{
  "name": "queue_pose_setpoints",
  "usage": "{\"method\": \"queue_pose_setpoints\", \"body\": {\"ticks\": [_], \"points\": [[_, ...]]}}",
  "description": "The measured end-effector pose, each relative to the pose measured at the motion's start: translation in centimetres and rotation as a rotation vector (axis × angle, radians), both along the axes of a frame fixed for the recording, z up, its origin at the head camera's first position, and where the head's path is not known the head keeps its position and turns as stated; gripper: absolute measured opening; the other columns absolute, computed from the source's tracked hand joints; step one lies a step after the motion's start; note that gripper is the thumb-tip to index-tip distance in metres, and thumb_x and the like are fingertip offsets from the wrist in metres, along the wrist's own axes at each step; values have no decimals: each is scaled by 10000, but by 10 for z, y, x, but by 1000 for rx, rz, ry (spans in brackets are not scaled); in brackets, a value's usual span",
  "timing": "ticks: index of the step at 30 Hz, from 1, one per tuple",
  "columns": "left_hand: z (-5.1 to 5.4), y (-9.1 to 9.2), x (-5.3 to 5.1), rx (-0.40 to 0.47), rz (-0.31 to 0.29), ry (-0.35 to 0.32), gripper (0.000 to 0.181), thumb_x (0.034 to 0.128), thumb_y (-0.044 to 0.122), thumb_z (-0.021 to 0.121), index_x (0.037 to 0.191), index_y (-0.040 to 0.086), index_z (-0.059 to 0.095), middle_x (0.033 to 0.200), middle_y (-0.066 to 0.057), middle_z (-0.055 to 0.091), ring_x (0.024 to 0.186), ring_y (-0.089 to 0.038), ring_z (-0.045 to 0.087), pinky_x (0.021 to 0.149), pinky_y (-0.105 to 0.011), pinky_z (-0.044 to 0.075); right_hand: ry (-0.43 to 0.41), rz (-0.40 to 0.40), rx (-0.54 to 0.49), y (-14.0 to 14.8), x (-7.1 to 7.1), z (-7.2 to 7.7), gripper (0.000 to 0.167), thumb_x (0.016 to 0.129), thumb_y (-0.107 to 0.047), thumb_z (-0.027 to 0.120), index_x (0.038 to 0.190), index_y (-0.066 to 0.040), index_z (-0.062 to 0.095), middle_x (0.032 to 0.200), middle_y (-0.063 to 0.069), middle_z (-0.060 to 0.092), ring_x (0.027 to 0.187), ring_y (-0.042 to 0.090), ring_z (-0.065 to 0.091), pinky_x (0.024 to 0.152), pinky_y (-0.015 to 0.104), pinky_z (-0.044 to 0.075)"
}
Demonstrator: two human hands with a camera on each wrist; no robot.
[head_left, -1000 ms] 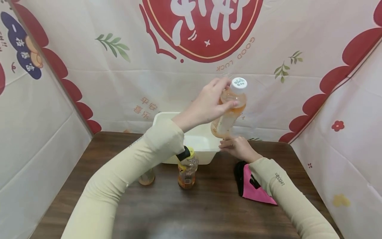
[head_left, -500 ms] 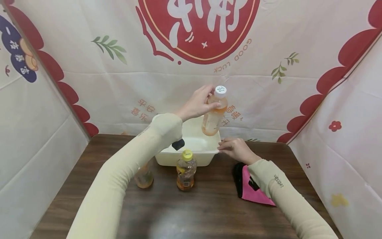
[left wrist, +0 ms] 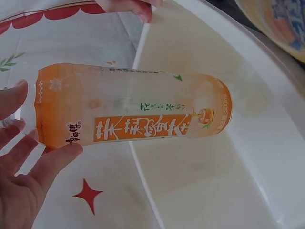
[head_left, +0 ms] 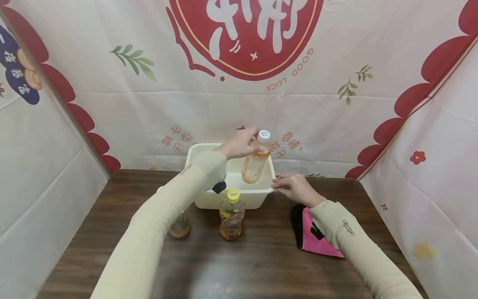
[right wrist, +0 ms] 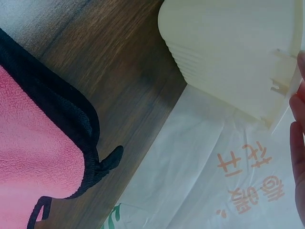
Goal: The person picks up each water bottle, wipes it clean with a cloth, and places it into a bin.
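Note:
My left hand (head_left: 240, 143) grips a white-capped bottle (head_left: 254, 169) of orange-tinted drink near its neck. The bottle tilts, its base inside the mouth of a cream plastic bin (head_left: 209, 202). In the left wrist view, the thumb and fingers curl round the bottle's upper end, and its orange label (left wrist: 143, 126) faces the camera. At the bin's right front corner, my right hand (head_left: 296, 187) pinches the rim between thumb and fingers. The right wrist view catches only part of the fingers (right wrist: 298, 112) on that rim.
A yellow-capped bottle (head_left: 232, 218) stands before the bin. Left of it is another bottle (head_left: 180, 227), its upper part hidden behind my left sleeve. A pink cloth (head_left: 317, 243) with black edging lies under my right forearm. A printed fabric wall (head_left: 149, 124) rises behind the table.
My left hand has brought the white-capped bottle left and down, from above the bin's right side to inside its opening. The right hand keeps its pinch on the rim.

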State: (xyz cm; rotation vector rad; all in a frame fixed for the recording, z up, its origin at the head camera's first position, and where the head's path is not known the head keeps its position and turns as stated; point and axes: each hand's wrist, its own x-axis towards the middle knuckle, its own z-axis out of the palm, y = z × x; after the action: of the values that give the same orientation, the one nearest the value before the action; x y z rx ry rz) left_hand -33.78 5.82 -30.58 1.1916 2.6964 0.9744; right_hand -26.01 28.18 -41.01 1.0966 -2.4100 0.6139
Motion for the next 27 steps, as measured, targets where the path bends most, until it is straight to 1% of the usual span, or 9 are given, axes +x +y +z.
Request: {"method": "queue_pose_setpoints", "body": {"ticks": [3,8,12,14,20,24,27], "points": [[-8,1,-4,-5,0,-30,422,848,201,635,1202,58,458,1189,-93,535,1129,-221,488,951,-339,407,-6,-4,2,1,0,-1,135,655,-41,781,778,-75,737,814,72,693,802,213,663,640,365,530],[-19,6,-7,-10,0,-97,435,849,201,637,1219,61,455,1192,-86,530,1125,-233,485,943,-352,417,-3,-14,1,2,0,-1,143,654,-57,787,782,-99,740,814,46,694,795,189,665,630,340,532],[-28,7,-10,-31,2,-125,435,856,204,627,1225,58,448,1193,-83,538,1112,-216,502,930,-351,433,6,-5,-5,0,0,-1,137,656,-69,788,778,-106,740,811,40,692,783,178,665,627,332,532],[-32,7,-11,-41,-4,-132,435,861,197,621,1226,44,440,1194,-97,538,1119,-229,504,931,-356,433,3,-2,-9,0,-1,-1,134,658,-68,787,778,-104,739,808,47,692,781,181,666,629,335,532],[-38,6,-13,-74,-13,-152,438,860,207,622,1212,33,428,1191,-114,534,1127,-251,501,941,-364,426,-5,-5,-13,-1,0,0,140,656,-55,786,782,-92,737,806,67,692,776,186,665,632,342,532],[-42,6,-15,-92,-3,-171,438,861,223,622,1210,42,430,1193,-105,536,1107,-232,511,936,-365,430,-4,-5,-9,-2,1,1,138,658,-61,786,784,-90,737,811,68,691,773,181,663,624,331,532],[-44,6,-17,-99,-11,-173,430,863,224,619,1204,35,437,1184,-109,541,1077,-217,519,930,-356,433,-1,-8,-9,-1,1,1,137,660,-66,786,785,-96,737,812,59,691,777,177,664,620,325,532]]}}
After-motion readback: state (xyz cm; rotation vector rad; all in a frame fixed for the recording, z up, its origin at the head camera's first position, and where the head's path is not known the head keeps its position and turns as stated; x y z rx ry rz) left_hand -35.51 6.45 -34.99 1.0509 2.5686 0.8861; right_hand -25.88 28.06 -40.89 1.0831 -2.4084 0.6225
